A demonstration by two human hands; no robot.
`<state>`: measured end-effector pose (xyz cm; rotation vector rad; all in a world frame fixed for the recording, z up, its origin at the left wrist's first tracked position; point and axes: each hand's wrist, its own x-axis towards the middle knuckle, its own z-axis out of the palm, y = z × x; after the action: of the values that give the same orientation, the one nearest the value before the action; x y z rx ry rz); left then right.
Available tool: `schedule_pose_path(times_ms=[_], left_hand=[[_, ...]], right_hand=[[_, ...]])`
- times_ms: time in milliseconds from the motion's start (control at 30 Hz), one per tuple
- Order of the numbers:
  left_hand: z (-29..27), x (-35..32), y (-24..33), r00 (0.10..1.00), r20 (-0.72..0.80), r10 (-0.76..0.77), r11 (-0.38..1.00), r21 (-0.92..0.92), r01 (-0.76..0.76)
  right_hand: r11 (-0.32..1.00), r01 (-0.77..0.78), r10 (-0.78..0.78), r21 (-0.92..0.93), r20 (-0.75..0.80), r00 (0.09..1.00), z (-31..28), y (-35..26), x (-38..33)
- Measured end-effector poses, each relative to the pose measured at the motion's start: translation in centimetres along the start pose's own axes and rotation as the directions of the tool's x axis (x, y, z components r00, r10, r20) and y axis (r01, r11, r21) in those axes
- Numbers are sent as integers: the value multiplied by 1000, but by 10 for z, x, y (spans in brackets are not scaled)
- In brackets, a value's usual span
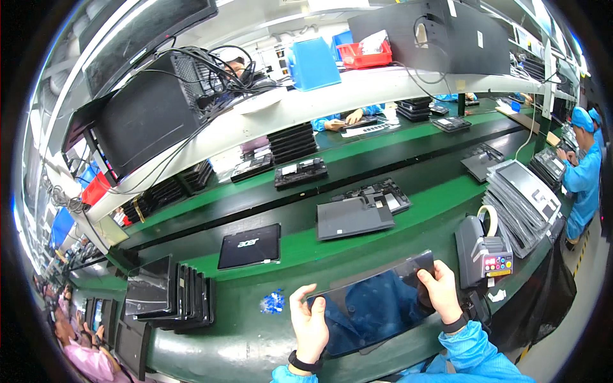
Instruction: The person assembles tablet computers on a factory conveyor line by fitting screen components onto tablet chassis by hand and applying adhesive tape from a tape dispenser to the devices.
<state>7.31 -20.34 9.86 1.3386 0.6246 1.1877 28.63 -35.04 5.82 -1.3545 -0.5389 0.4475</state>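
Left hand (311, 327) and right hand (442, 295) grip 1 dark screen (377, 307) by opposite ends, left of the tape dispenser (471, 254); a slipping thumb could let it fall and crack.

A glossy green workbench (236, 348) spreads beneath the two hands. Just left of the left hand (308, 327) sits a small heap of blue scraps (272, 302); farther left stands a stack of dark panels (195, 300). Beyond that hand, to its left, lies a black panel (250, 246) with a printed mark. Past the right hand (442, 295), to its right, are a grey tape dispenser (472, 249) and, farther out, a pile of silvery sleeves (518, 207).
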Motion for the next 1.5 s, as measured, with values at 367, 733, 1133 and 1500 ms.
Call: schedule_pose_path(times_ms=[367, 733, 1133, 1500], left_hand=[[-16, -12, 7, 988, 132, 83, 991, 94, -96], [12, -23, 4, 985, 164, 60, 998, -30, -55], [6, -24, -9, 979, 159, 125, 991, -61, -117], [-8, -23, 2, 989, 94, 114, 993, -40, -110]], right_hand=[[910, 112, 182, 400, -628, 757, -124, 60, -88], [964, 202, -266, -175, -562, 783, -116, -10, -72], [114, 955, -446, -275, 844, 297, 71, -116, 24], [406, 894, -468, -192, 796, 383, 90, -79, 6]])
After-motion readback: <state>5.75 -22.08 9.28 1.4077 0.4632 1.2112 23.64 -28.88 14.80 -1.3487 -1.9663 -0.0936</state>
